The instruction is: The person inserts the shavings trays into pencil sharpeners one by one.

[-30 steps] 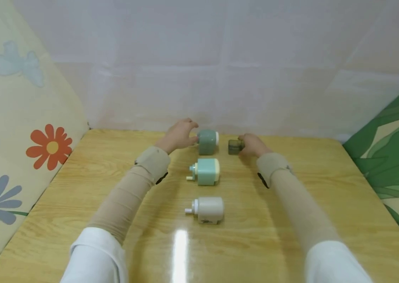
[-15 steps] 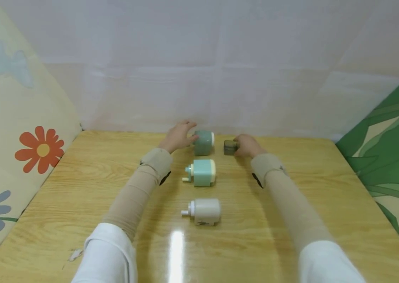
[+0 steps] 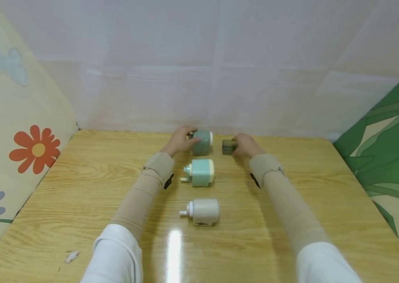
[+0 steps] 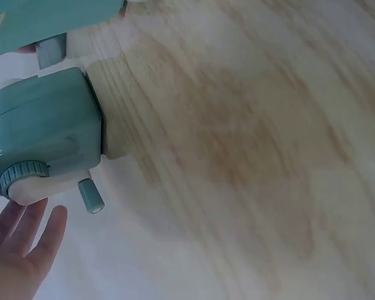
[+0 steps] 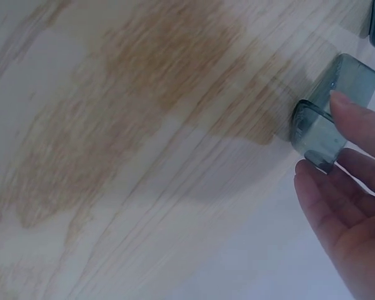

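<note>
At the table's far edge lies a dark green crank pencil sharpener (image 3: 202, 143) with a white end. My left hand (image 3: 181, 140) holds its crank end, thumb across the near side and fingers at the back. The left wrist view shows the crank handle (image 4: 91, 195) sticking out beside the spread fingers (image 4: 50, 240); the thumb is mostly out of frame. To its right, my right hand (image 3: 247, 145) pinches a small see-through dark box (image 3: 229, 147), resembling a shavings drawer. In the right wrist view the thumb lies along the box (image 5: 328, 119), with fingers below.
A mint sharpener (image 3: 201, 173) with a cream end lies in the middle of the wooden table (image 3: 263, 243). Nearer is a beige sharpener (image 3: 204, 212). Both cranks point left. A white sheet (image 3: 149, 86) stands behind, with flower-painted panels (image 3: 38, 149) at the sides.
The left hand has moved in from beside the dark green sharpener, and its thumb now lies over it. The right hand stays on the small box. The whole view has shifted slightly.
</note>
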The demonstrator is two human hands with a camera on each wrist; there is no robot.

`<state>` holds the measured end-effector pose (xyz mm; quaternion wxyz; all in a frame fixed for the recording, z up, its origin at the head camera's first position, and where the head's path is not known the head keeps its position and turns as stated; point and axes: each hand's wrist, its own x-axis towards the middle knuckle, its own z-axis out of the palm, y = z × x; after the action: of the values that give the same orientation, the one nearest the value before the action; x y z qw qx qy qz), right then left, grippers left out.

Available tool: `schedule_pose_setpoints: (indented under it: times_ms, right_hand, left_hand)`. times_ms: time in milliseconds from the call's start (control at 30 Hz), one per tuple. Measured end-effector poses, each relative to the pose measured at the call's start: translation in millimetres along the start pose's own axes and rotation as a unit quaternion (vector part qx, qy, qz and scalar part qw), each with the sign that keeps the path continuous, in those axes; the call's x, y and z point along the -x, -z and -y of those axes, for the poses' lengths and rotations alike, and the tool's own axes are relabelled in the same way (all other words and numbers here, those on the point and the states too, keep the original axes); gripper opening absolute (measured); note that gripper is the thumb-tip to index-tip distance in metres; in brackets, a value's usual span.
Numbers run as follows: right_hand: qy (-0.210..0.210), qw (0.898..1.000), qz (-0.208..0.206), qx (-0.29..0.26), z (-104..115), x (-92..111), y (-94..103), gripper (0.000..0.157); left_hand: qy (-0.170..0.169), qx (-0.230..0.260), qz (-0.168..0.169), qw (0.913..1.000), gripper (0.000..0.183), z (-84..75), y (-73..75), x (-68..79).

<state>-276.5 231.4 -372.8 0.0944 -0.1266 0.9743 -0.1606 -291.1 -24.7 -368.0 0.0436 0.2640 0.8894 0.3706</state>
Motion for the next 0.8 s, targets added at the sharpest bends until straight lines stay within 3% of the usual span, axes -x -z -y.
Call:
schedule_pose_setpoints:
  times_ms: [367, 800]
  right_hand:
    - [0.003, 1.0, -0.006, 0.004, 2.0, 0.3, -1.9, 0.056]
    - [0.001, 1.0, -0.009, -0.005, 0.5, -2.5, -5.4, 0.057]
  left_hand:
    - [0.02, 0.078, -0.032, 0.9963, 0.047, 7.0, -5.6, 1.8]
    - [0.01, 0.082, -0.04, 0.9958, 0.046, 10.7, -7.3, 0.8]
